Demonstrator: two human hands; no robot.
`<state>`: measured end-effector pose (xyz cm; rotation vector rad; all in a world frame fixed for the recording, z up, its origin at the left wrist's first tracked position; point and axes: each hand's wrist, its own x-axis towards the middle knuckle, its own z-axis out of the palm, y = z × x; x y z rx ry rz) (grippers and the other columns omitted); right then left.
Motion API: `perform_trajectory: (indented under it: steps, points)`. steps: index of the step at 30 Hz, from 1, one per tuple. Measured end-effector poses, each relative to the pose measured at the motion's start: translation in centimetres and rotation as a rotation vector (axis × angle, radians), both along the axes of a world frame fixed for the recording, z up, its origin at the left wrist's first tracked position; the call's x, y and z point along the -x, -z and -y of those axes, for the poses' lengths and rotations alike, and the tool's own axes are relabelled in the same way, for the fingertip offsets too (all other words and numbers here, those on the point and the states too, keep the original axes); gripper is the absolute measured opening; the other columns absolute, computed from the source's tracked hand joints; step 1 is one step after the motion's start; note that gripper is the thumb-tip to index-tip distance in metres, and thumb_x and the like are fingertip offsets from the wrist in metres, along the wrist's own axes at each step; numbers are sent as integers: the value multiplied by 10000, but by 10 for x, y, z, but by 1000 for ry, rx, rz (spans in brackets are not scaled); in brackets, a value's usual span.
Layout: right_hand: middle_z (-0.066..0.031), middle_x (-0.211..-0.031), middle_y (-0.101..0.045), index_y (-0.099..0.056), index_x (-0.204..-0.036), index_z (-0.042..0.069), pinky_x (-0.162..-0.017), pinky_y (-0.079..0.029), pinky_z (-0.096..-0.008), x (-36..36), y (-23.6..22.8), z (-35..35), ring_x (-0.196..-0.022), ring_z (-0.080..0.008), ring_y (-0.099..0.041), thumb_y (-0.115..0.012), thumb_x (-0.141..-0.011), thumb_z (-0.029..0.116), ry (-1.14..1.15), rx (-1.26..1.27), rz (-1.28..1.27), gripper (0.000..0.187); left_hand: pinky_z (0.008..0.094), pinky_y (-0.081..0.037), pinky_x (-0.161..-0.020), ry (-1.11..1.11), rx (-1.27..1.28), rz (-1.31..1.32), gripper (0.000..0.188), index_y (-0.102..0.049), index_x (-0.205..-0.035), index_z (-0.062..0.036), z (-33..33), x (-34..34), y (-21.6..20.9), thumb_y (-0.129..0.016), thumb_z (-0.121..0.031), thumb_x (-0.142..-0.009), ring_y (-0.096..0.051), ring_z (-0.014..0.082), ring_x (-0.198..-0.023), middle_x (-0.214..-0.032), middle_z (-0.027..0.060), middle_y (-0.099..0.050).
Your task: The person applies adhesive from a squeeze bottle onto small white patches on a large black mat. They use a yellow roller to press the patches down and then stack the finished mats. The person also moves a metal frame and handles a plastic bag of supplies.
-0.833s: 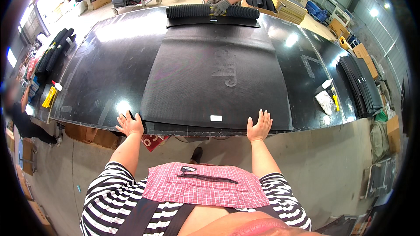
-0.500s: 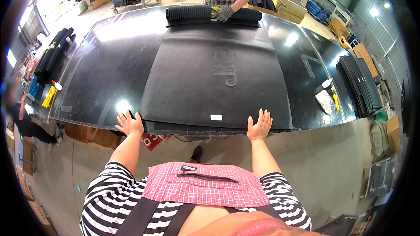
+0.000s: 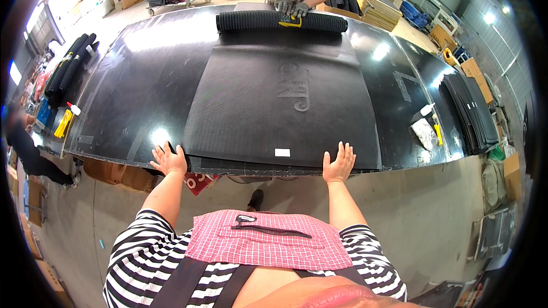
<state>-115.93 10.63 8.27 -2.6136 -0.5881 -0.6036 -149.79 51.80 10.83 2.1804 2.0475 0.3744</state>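
Two bare hands rest flat at the near edge of the black desk (image 3: pixel 131 91), fingers spread, no grip closed on anything. Left hand (image 3: pixel 169 161) presses the near-left corner of the black rubber mat (image 3: pixel 285 102); right hand (image 3: pixel 339 165) presses the near edge toward its right corner. Mat lies flat in the middle of the desk, long axis running away from the person toward the far side, where it ends in a ribbed roll (image 3: pixel 281 21) lying crosswise, left to right. A co-worker's gloved hands (image 3: pixel 291 7) sit on top of that roll, at its middle. Small white label (image 3: pixel 282 152) on the mat near the near edge, between the two hands. Stacked black sheets (image 3: pixel 471 111) off to the right.
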Motion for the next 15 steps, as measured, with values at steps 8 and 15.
perform_trajectory:
  steps: [8,15]
  points:
    - [-185,-1541,-418,-454,-1486,110,-1234,-201,-519,-1,2,0,-1471,-354,-335,-619,-919,447,6,-12,12,679,594,-53,-1225,-6,14,-21,631,-439,-1512,-224,1,-2,-4,-504,-535,-966,-145,299,-1559,-1661,131,-250]
    - [-190,-1545,-409,-452,-1482,105,-1233,-203,-521,0,1,0,-1477,-354,-325,-632,-911,443,7,-11,9,688,599,-40,-1225,-2,3,-4,647,-442,-1511,-217,-1,-1,0,-537,-531,-953,-139,309,-1557,-1652,142,-260]
